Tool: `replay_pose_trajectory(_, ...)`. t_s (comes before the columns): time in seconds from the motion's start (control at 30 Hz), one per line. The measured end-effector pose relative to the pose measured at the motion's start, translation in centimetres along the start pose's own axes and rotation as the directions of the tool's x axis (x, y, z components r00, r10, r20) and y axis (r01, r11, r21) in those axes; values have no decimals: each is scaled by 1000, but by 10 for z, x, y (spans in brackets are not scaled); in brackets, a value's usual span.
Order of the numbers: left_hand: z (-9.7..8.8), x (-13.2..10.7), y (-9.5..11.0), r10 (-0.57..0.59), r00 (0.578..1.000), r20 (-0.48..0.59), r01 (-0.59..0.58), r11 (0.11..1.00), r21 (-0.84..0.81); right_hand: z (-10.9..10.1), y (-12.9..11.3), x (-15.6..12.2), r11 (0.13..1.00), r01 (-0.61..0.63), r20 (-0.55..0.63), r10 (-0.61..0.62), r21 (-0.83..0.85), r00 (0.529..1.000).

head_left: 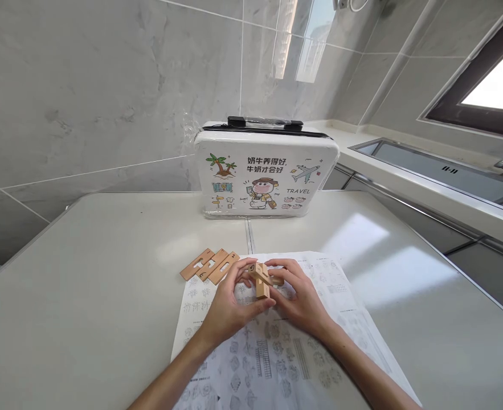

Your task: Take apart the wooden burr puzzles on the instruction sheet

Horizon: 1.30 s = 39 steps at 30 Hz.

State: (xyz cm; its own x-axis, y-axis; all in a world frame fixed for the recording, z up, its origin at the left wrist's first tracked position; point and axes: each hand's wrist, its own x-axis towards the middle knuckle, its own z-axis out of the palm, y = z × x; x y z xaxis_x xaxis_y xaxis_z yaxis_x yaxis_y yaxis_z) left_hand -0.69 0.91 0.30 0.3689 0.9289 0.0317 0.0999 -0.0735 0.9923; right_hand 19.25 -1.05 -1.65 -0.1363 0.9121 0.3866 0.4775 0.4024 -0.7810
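Observation:
Both hands meet over a printed instruction sheet (319, 296) on the white table. My left hand (228, 304) and my right hand (300, 296) pinch a small cluster of interlocked wooden puzzle pieces (262, 279) between their fingertips, holding it just above the paper. The fingers of both hands are curled round it. Three flat notched wooden pieces (209, 265) lie side by side on the table just left of my left hand, partly on the sheet's top corner.
A white case (266, 176) with cartoon prints and a black handle stands upright at the table's far edge against the grey tiled wall. A sink counter (426, 171) and a window run along the right. A seam (246, 233) splits the tabletop.

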Motion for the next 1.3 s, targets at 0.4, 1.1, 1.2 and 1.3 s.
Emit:
replay_pose_trajectory(0.4, 5, -3, -3, 205, 965, -165, -101, 868, 487, -7, -3, 6, 954, -284, -155, 297, 97, 942)
replay_pose_trajectory(1.1, 4, 0, -22, 317, 943, 103, -302, 677, 671, -5, 8, 3, 966, -219, -194, 190, -139, 962)
replay_pose_trajectory(1.2, 4, -1, -19, 307, 938, 159, -333, 673, 661, -2, 7, 1, 962, -214, -172, 184, -172, 968)
replay_pose_trajectory(1.3, 4, -2, -16, 309, 927, 215, -370, 646, 668, 0, 9, 0, 960, -208, -164, 179, -185, 970)
